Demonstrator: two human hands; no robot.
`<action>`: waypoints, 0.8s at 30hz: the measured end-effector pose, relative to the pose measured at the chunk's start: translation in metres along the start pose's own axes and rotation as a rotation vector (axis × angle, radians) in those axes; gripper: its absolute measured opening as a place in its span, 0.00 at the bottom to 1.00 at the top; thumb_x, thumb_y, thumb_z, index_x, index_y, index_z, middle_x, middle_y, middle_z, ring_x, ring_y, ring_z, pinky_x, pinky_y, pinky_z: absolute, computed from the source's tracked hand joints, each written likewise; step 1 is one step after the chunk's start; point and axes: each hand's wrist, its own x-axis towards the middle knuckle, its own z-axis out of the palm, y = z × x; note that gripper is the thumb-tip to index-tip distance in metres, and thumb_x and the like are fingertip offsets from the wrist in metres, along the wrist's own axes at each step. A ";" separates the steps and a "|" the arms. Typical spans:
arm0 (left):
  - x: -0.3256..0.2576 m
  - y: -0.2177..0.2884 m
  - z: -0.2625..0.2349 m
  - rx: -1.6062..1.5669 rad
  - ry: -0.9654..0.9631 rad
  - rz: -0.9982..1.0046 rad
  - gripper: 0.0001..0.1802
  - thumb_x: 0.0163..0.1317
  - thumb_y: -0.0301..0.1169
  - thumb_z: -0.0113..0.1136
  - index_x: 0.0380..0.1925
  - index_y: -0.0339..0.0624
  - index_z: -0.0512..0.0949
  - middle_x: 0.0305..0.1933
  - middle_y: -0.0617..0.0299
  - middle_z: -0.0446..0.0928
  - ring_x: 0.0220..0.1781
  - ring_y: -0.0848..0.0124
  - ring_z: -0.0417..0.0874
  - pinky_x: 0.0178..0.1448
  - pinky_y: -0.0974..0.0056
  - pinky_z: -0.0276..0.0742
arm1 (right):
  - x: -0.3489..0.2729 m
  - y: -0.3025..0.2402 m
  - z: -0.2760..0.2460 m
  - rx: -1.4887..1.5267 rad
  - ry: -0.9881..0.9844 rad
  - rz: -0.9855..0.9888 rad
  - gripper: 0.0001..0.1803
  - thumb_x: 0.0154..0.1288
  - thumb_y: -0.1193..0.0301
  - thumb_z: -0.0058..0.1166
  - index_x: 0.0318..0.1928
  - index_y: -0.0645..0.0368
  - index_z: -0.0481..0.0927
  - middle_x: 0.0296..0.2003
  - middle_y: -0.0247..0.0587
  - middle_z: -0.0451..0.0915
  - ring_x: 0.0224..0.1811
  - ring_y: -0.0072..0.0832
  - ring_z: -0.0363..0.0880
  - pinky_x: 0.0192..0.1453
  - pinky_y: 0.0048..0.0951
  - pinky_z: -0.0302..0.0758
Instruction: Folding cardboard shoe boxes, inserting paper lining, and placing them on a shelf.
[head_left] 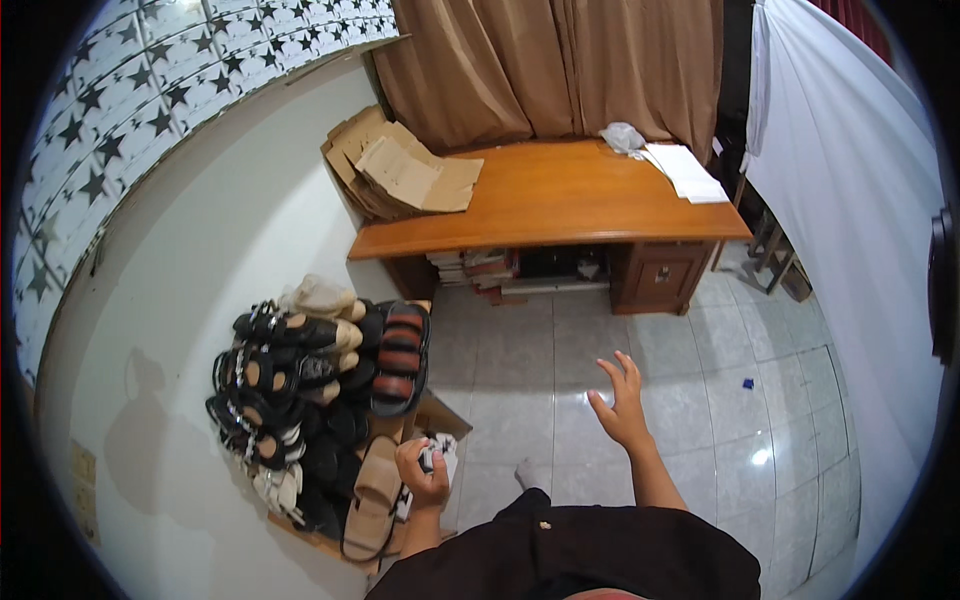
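My left hand is closed, its fingers curled around a small dark and white thing that I cannot make out. It is over a cardboard box with white and dark contents, just right of a beige slide sandal. My right hand is held out over the tiled floor with its fingers apart and nothing in it. Left of my left hand rises a pile of shoes, mostly black. At its right side is a black sandal with reddish-brown straps.
Ahead stands a wooden desk with flattened cardboard, a plastic bag and white papers on it. Books lie beneath. A small blue thing is on the floor. A white cloth hangs at right.
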 end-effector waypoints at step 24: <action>0.316 -0.293 0.488 0.222 -0.473 -0.274 0.26 0.51 0.36 0.61 0.52 0.48 0.69 0.54 0.58 0.67 0.61 0.61 0.63 0.64 0.47 0.46 | 0.455 0.229 0.192 0.104 -0.224 0.010 0.22 0.54 0.66 0.56 0.51 0.56 0.73 0.52 0.53 0.69 0.57 0.48 0.64 0.61 0.41 0.61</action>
